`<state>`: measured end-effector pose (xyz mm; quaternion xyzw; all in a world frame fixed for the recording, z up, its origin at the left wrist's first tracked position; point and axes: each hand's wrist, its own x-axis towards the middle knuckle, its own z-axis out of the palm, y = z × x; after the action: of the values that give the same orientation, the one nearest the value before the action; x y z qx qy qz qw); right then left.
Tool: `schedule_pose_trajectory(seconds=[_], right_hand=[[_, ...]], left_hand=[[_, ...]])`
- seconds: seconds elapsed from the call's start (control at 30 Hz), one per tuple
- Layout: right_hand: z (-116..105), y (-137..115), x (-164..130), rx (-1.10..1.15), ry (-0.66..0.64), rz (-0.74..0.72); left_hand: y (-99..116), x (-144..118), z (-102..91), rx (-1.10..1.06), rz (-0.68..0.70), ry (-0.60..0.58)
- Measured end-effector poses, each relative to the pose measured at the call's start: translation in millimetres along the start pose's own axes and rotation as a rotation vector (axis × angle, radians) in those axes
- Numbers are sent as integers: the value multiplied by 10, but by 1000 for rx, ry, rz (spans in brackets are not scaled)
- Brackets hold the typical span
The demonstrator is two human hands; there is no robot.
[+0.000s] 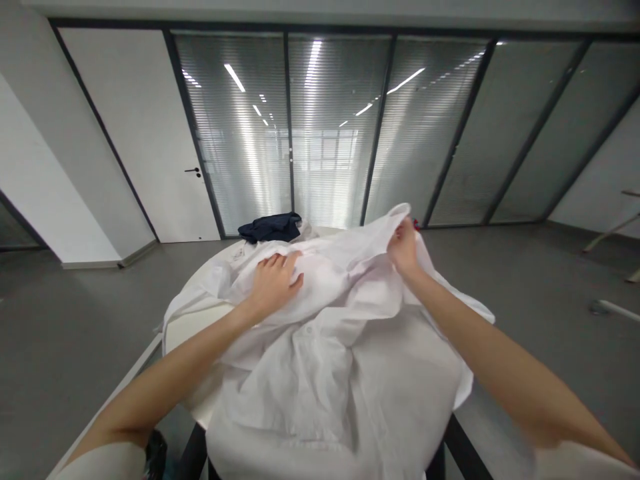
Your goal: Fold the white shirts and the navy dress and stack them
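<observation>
A white shirt (320, 287) lies rumpled over the round white table (200, 328), and a small button shows near its middle. White cloth (400, 380) also hangs toward me over the near edge; I cannot tell whether it is all one garment. My left hand (275, 280) rests on the shirt with fingers spread, palm down. On the other side, my right hand (403, 245) is closed on a raised fold of the shirt, lifting it off the table. The fingertips of that hand are partly hidden by the cloth.
A dark navy folded cloth (270, 228) lies at the table's far edge. Beyond the grey floor (525, 273) stand glass partitions with blinds and a white door (135, 133). Pale furniture legs (613, 233) appear at the right.
</observation>
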<state>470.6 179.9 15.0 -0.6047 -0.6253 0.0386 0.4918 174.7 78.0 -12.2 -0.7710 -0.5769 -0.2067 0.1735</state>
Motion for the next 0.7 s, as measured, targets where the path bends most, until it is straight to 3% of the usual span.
schedule_pose_trajectory(seconds=[0.17,0.3,0.47,0.57,0.63,0.7], right_hand=[[897,25,386,-248,-263,181],[1352,139,352,-412,-305,270],[1522,242,237,-521,-320,129],[1514,282,261,-537,-404,47],[1488,297,305,-548,-442,39],[1456,300,357,-561,-449,46]], left_hand=[[-295,278,539,18,-139,-270],[-478,491,758,22,-189,-362],[-472,756,800,56,-173,-318],[-335,936,883,1,-66,-230],[-237,1074,983,-115,-42,-258],[-171,1215,1094,-215,-101,-327]])
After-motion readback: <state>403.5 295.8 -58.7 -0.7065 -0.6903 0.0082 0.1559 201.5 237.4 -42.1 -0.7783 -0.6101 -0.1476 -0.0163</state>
